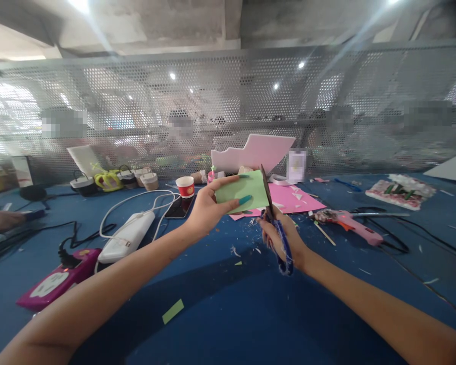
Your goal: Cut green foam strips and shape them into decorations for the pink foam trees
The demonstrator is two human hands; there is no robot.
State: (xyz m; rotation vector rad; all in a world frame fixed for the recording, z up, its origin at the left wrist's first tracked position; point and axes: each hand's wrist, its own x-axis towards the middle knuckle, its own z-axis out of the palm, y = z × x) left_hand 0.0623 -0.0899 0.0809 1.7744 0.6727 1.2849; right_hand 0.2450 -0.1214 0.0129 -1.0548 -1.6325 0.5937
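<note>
My left hand [216, 200] pinches a sheet of light green paper [238, 193] between thumb and fingers, above the blue table. In my right hand [287, 235] is a pair of scissors [282, 248] with blue handles, fingers through the loops. Its dark blades point upward at the right edge of the green paper, and I cannot tell how far they are parted. Beneath, a small strip of green paper [173, 311] lies near the front, with a tiny green scrap [238, 263] farther back. Pink sheets [289, 198] with white scraps lie behind the scissors.
A pink glue gun [359, 228] with a black cord lies right. At left are a white power bank [131, 235] with its cable, a magenta power strip [61, 279], a phone [179, 207] and a red paper cup [185, 187]. Another person's hand [3, 221] shows far left.
</note>
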